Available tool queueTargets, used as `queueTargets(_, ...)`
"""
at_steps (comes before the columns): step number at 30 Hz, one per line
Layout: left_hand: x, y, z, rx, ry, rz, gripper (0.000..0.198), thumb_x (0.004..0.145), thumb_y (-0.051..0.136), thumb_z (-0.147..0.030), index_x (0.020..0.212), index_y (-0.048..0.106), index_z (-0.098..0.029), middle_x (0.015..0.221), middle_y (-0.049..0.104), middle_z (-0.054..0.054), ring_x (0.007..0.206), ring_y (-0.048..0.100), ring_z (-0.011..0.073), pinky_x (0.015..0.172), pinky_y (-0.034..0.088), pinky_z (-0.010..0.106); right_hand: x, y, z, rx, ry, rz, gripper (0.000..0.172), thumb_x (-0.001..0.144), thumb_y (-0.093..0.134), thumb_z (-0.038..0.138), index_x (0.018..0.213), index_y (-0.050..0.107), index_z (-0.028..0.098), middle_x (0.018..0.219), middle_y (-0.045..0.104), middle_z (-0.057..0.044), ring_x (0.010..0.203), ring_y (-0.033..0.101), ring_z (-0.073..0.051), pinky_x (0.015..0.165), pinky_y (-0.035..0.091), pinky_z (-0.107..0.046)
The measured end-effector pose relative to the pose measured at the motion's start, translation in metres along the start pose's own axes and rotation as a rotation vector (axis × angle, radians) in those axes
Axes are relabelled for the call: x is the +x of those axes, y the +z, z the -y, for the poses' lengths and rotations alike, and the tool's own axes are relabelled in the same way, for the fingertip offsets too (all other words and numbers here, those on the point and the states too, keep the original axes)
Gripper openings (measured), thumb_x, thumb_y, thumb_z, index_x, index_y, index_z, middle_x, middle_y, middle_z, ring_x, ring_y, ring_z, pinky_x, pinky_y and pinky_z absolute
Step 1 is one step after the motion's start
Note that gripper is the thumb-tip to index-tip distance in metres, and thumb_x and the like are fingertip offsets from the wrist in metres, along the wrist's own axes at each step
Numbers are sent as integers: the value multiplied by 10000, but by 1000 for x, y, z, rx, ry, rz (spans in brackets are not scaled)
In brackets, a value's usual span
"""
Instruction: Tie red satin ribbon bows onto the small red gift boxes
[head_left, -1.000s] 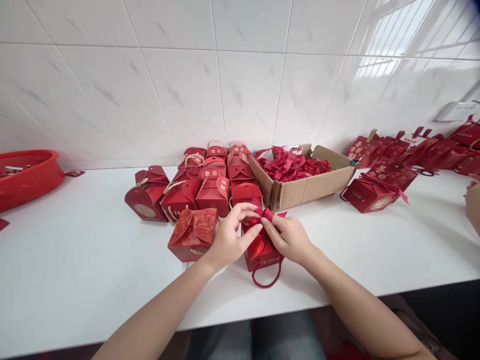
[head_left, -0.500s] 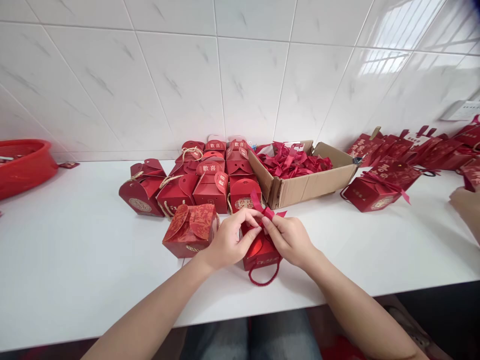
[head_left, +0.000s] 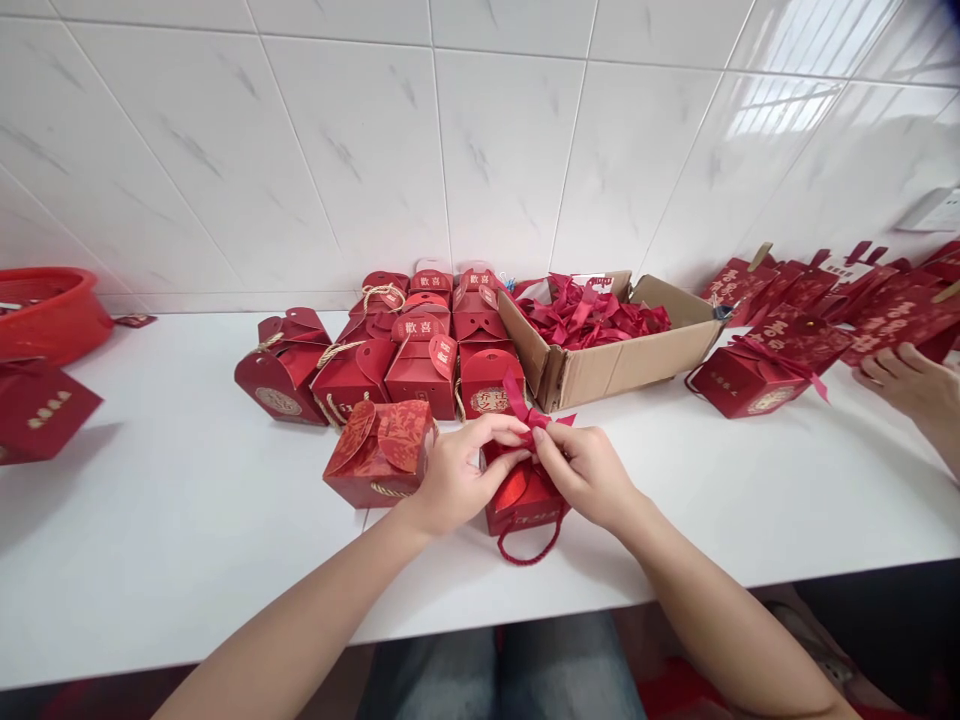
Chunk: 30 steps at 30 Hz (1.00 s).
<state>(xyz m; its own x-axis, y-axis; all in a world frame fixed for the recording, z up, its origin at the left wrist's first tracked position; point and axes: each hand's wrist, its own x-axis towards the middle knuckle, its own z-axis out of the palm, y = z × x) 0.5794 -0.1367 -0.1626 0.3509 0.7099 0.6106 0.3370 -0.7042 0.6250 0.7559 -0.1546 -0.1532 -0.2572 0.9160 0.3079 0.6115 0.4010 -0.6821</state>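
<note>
Two hands (head_left: 459, 478) (head_left: 589, 473) pinch a red ribbon (head_left: 517, 398) above the white table (head_left: 225, 540), before a glossy tiled wall (head_left: 360, 170).

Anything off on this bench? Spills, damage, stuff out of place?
No spill or damage that I can see. Left edge: a red box seems raised off the white table, judging by its offset shadow; its support is out of frame. Also, a small red piece lies outside the red basin.
</note>
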Motion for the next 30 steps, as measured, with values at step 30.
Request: queueTargets(30,-2,-1,-2,197,185,8,116,863,524,-82,901,589,-169,924,688,41,906,636,138,843,498,270,-4,-3,3,107,-99,43,178,878,460,254,803,575,140,540,447,43,488,382,-76,504,326,-193)
